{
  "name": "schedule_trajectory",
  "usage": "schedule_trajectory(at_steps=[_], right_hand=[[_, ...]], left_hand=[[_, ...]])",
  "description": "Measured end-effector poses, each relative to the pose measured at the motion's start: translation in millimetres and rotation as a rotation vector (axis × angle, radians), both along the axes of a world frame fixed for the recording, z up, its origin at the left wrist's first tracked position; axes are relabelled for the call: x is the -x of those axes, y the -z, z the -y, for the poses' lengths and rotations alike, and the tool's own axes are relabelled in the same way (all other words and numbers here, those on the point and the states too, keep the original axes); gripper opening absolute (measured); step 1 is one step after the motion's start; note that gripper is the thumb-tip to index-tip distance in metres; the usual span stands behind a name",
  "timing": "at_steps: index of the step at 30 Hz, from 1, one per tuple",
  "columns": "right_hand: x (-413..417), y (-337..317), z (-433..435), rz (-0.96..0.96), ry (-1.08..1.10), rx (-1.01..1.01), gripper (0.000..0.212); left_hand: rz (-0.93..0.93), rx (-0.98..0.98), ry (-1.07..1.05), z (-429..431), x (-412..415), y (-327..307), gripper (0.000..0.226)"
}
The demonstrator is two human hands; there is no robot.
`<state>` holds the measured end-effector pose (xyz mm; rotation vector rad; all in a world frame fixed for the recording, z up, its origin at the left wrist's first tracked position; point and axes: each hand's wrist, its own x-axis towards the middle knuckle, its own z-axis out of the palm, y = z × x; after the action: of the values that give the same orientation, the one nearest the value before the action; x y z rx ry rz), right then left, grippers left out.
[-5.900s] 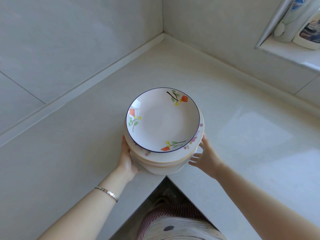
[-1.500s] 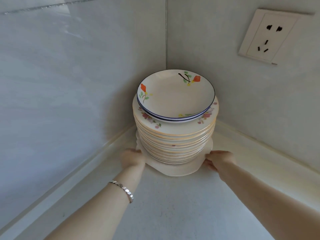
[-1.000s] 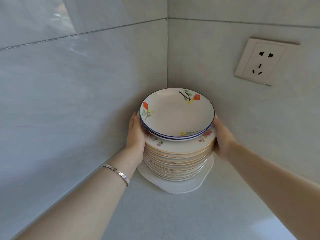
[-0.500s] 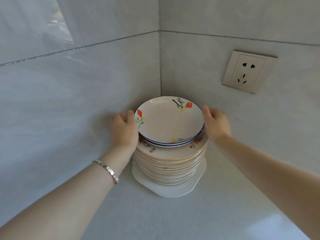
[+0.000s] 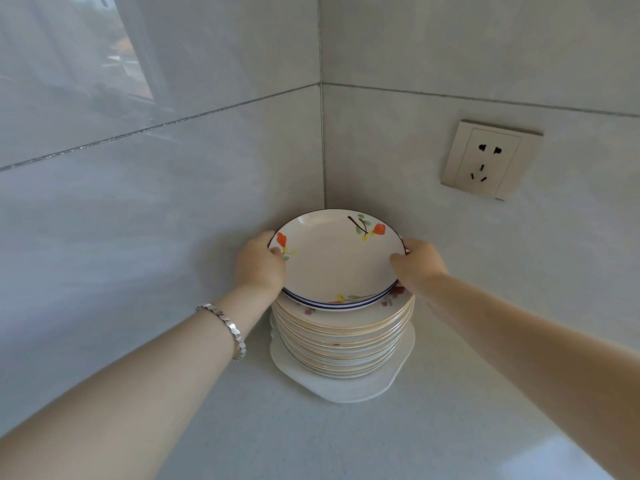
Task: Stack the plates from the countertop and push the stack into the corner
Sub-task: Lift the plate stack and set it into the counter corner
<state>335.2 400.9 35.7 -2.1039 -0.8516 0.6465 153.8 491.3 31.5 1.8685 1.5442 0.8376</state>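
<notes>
A tall stack of plates (image 5: 343, 337) stands on the pale countertop (image 5: 311, 434), close to the corner where the two tiled walls meet. Several gold-rimmed plates lie on a wavy-edged white plate (image 5: 346, 389) at the bottom. On top sit blue-rimmed flowered plates (image 5: 337, 259). My left hand (image 5: 259, 265) grips their left rim, thumb over the edge. My right hand (image 5: 417, 263) grips the right rim the same way.
A wall socket (image 5: 490, 159) sits on the right wall above the counter. Tiled walls close in on the left and behind the stack. Bare countertop stretches toward me in front of the plates.
The stack has gone from the counter's front edge into the corner. My hands rose from the bottom plate, up the stack's sides, onto the rim of the top flowered plates.
</notes>
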Motion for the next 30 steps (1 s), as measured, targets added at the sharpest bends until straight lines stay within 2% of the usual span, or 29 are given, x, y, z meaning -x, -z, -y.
schedule_trajectory(at_steps=[4,14,16,18,20,22,24,27,30], right_hand=[[-0.6,-4.7,-3.9,-0.036,0.003,-0.013,0.038],[0.3,-4.9,2.9,-0.051,-0.035,-0.069,0.037],[2.6,-1.7,6.4,0.010,-0.061,-0.053,0.041],[6.4,4.3,10.9,0.088,-0.054,-0.042,0.048],[12.7,11.1,15.4,0.000,-0.020,-0.118,0.052],[17.2,17.4,17.7,-0.113,0.018,-0.210,0.051],[17.3,18.0,18.5,-0.130,0.024,-0.214,0.051],[14.6,12.5,19.9,-0.162,-0.019,-0.163,0.053],[8.9,9.0,22.4,-0.175,-0.077,-0.137,0.054]], left_hand=[[0.044,-0.022,-0.038,-0.6,-2.0,2.4,0.032],[0.113,0.021,0.052,2.9,3.5,3.0,0.029],[0.153,0.066,0.073,9.6,4.3,5.6,0.033],[0.185,0.130,0.116,19.8,4.5,8.3,0.045],[0.191,0.140,0.138,27.7,1.4,10.2,0.061],[0.114,0.096,0.115,32.5,-4.4,9.9,0.061],[0.055,0.103,0.085,36.6,-7.2,7.1,0.062],[0.143,0.176,0.118,37.6,-6.4,9.4,0.065],[0.156,0.208,0.114,37.3,-3.5,9.1,0.066]])
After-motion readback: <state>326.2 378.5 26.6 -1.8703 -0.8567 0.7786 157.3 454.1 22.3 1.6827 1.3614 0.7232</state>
